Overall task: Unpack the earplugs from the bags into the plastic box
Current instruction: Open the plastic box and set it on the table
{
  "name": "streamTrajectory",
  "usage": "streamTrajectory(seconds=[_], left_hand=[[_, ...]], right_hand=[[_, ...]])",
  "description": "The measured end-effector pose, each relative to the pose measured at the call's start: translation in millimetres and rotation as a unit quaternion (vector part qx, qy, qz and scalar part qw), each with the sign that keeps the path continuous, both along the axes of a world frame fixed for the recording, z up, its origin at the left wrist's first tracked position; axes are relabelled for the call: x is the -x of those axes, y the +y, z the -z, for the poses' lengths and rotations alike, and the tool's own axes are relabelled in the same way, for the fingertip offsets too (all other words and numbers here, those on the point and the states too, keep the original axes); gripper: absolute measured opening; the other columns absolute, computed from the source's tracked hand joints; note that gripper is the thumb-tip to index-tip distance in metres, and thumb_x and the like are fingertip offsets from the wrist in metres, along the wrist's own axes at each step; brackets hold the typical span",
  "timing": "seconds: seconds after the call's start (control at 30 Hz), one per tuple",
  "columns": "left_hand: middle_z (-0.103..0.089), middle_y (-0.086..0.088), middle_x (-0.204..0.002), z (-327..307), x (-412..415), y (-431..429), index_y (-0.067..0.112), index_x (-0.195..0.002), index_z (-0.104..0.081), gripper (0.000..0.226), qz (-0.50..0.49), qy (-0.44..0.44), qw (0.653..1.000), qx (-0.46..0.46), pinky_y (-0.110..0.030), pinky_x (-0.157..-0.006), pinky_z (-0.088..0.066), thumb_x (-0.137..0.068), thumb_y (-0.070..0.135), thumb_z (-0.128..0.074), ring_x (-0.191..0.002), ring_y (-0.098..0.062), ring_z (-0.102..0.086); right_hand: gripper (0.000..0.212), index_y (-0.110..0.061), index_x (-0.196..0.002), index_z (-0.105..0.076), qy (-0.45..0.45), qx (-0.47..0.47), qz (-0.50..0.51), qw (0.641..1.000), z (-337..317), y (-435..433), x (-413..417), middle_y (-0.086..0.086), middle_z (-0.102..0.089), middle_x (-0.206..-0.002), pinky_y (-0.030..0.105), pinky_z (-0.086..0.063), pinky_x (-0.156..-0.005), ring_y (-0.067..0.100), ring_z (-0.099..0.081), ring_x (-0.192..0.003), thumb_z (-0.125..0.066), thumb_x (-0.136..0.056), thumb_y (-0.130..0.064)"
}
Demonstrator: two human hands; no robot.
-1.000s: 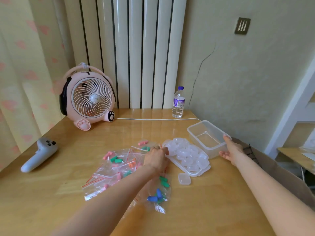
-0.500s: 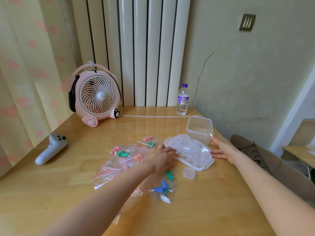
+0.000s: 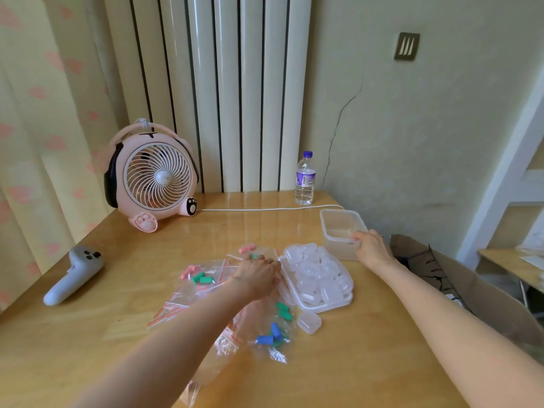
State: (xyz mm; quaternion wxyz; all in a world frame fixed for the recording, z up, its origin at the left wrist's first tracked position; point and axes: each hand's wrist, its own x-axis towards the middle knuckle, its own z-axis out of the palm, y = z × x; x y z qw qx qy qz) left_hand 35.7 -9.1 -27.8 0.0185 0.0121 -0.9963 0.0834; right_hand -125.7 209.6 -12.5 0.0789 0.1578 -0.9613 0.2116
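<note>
Risk: right hand [image 3: 372,248] grips the box [image 3: 338,251] rim at centre right, near the table [image 3: 353,363] edge; a hard tug could tip it. Left hand [image 3: 259,275] lies on bags [image 3: 206,278], centre; grip unclear.

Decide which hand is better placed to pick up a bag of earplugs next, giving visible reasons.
Left. The left hand is on the bags; the right hand holds the plastic box by its near rim.

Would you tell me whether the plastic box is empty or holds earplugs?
Empty: the plastic box shows only its bare clear floor, nothing inside.
</note>
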Motion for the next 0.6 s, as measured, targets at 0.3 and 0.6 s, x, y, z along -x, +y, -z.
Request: streamTrajectory(seconds=[0.3,0.6], left_hand=[[-0.050,-0.005,-0.133,0,10,6,0.013,-0.130,-0.046,0.049,-0.047,0.003,0.998,0.044,-0.044,-0.111,-0.019,-0.097,0.046,-0.030,-0.126,-0.024,-0.041],[-0.038,-0.006,-0.145,1,-8,6,0.019,-0.140,-0.034,0.052,-0.059,0.021,0.997,-0.046,-0.047,-0.113,-0.018,-0.097,0.048,-0.029,-0.135,-0.027,-0.030]], right_hand=[[0.026,-0.024,-0.071,-0.064,0.049,-0.029,0.098,0.994,-3,44,-32,0.008,-0.065,-0.101,0.035,-0.039,-0.082,0.036,-0.053,-0.104,-0.051,-0.079,-0.002],[0.028,-0.021,-0.073,-0.069,0.120,0.007,0.092,0.988,6,44,-62,0.006,-0.068,-0.099,0.037,-0.030,-0.090,0.033,-0.050,-0.102,-0.056,-0.077,0.004]])
